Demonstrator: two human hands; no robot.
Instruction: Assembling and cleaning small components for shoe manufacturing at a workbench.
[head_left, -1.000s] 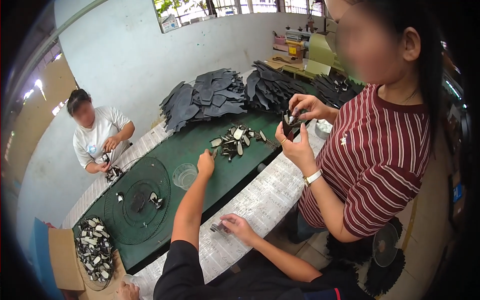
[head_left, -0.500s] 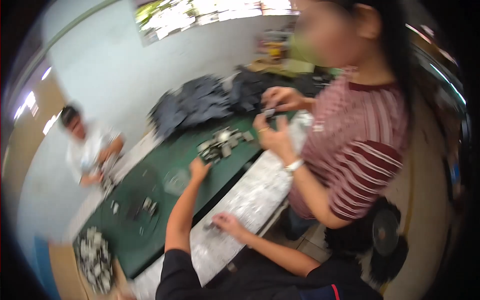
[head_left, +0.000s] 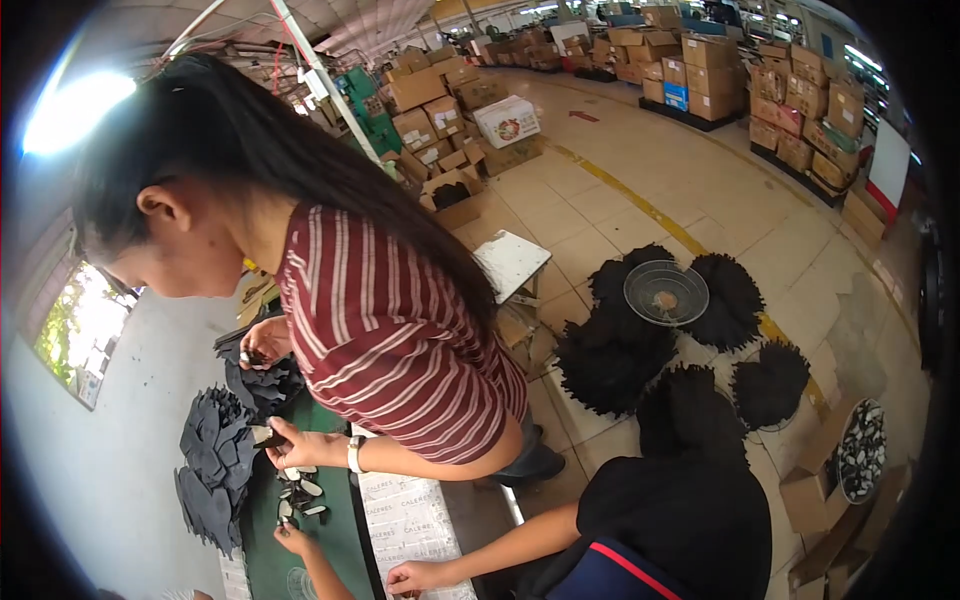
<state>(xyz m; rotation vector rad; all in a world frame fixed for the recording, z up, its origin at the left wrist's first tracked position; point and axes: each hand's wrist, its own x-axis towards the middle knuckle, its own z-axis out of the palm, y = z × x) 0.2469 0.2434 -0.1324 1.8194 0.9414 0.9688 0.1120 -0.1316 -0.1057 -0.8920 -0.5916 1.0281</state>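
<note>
My left hand (head_left: 293,541) reaches over the green work surface (head_left: 338,512). Its fingers close on a small black-and-white piece (head_left: 286,519) at the near edge of a pile of small black and pale pieces (head_left: 301,489). Lower in the view, my right hand (head_left: 418,577) is over the paper-covered table edge (head_left: 408,518). Its fingers are pinched together, and what they hold is too small and cut off to make out. A co-worker in a striped top (head_left: 390,330) stands at my left, holding small pieces in both hands (head_left: 292,446).
Stacked dark flat cut pieces (head_left: 215,450) lie along the wall. A clear round dish (head_left: 300,583) sits near my left forearm. Black heaps (head_left: 615,365) and a round mesh basket (head_left: 666,293) occupy the floor. Cardboard boxes (head_left: 712,75) stand behind; another basket holds small pieces (head_left: 862,450).
My view has swung right, toward the co-worker's back and the floor. My left hand still reaches to the pile, my right to the table edge. The seated person has left the view.
</note>
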